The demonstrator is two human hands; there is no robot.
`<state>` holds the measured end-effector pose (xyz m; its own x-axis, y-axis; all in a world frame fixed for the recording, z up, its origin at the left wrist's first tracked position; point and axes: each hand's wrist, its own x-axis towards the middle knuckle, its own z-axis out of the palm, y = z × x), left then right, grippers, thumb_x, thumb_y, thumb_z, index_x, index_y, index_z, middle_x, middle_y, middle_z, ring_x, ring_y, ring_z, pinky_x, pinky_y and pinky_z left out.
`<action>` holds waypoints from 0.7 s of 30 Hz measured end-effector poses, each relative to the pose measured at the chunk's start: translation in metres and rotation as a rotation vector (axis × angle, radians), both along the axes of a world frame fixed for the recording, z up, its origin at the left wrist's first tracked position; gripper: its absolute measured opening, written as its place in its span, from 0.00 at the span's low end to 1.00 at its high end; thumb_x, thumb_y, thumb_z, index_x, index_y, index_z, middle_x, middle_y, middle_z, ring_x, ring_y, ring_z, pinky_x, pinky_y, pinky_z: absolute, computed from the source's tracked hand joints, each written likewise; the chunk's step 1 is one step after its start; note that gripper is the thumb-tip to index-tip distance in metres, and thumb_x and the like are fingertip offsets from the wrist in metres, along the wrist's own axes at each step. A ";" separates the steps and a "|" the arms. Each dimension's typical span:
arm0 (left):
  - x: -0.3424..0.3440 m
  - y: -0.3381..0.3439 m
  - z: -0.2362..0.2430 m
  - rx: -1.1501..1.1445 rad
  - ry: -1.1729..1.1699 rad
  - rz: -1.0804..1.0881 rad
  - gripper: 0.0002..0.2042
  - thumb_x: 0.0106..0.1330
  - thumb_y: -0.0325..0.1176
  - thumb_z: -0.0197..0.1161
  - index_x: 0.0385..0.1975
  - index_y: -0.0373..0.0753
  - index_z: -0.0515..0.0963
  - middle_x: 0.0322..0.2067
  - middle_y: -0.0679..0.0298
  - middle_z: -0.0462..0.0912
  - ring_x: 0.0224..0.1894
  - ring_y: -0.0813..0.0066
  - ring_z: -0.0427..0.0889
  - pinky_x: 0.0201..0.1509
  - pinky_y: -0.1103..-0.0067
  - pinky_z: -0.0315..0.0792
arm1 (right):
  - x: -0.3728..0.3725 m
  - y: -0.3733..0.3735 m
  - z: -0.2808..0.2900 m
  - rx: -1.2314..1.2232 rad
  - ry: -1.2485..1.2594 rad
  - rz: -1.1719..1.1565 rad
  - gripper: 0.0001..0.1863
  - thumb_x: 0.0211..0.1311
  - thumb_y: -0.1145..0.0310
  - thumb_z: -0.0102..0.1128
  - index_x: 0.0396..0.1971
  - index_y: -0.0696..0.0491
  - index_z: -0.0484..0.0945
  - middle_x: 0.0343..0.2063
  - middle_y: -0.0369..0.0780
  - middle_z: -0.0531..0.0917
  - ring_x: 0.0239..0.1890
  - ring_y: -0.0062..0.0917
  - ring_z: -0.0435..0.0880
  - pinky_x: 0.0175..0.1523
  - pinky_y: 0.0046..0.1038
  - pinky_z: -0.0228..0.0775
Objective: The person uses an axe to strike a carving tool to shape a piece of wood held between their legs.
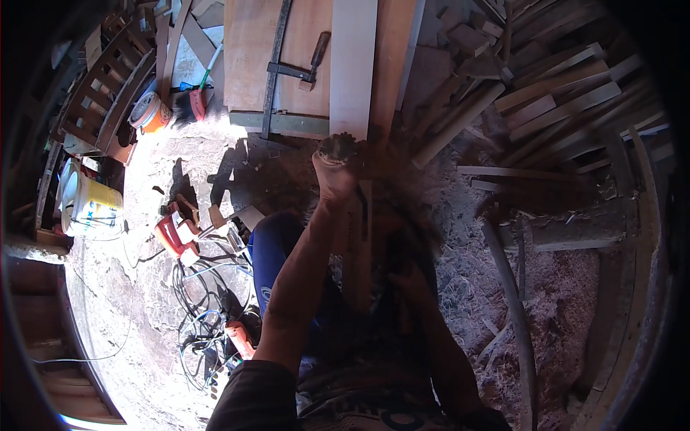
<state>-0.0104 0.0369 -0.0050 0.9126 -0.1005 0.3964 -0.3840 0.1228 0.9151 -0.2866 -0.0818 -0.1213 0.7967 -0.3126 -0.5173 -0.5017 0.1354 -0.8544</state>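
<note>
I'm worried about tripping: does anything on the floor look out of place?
Yes: to the person's left, cables lie in loose, tangled loops beside an orange tool, which looks untidy rather than neatly coiled.

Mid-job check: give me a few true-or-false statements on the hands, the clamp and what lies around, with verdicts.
1. The clamp is left of the pale board. True.
2. The yellow-and-white bucket is on the right. False: the yellow-and-white bucket is on the left.
3. The left hand is nearer the pale board than the right hand. True.
4. The orange tool lies on the pale board. False: the orange tool lies on the floor.
</note>
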 end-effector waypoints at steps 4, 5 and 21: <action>-0.020 -0.009 -0.008 0.144 -0.356 -0.020 0.05 0.56 0.28 0.67 0.22 0.37 0.80 0.24 0.62 0.82 0.25 0.70 0.81 0.28 0.75 0.71 | 0.006 0.006 0.021 -0.116 -0.008 0.031 0.35 0.52 0.69 0.71 0.61 0.61 0.68 0.51 0.46 0.80 0.52 0.30 0.80 0.57 0.33 0.73; -0.022 -0.008 -0.011 0.244 -0.375 -0.028 0.04 0.55 0.28 0.67 0.23 0.37 0.80 0.24 0.62 0.82 0.27 0.70 0.82 0.30 0.74 0.72 | 0.008 0.008 0.030 -0.158 -0.035 0.032 0.36 0.52 0.68 0.71 0.62 0.60 0.67 0.51 0.47 0.81 0.52 0.32 0.81 0.57 0.33 0.73; -0.017 -0.008 -0.021 0.103 -0.407 -0.201 0.13 0.58 0.34 0.69 0.41 0.38 0.81 0.40 0.59 0.85 0.43 0.66 0.85 0.46 0.71 0.78 | 0.095 0.013 0.253 -1.189 -0.299 0.558 0.39 0.59 0.75 0.60 0.70 0.54 0.54 0.45 0.55 0.82 0.46 0.54 0.82 0.50 0.45 0.76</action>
<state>-0.0276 0.0288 -0.0259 0.6429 -0.3177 0.6970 -0.6925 0.1479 0.7061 -0.1918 -0.0686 0.1314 0.9975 -0.0464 0.0534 -0.0215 -0.9180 -0.3959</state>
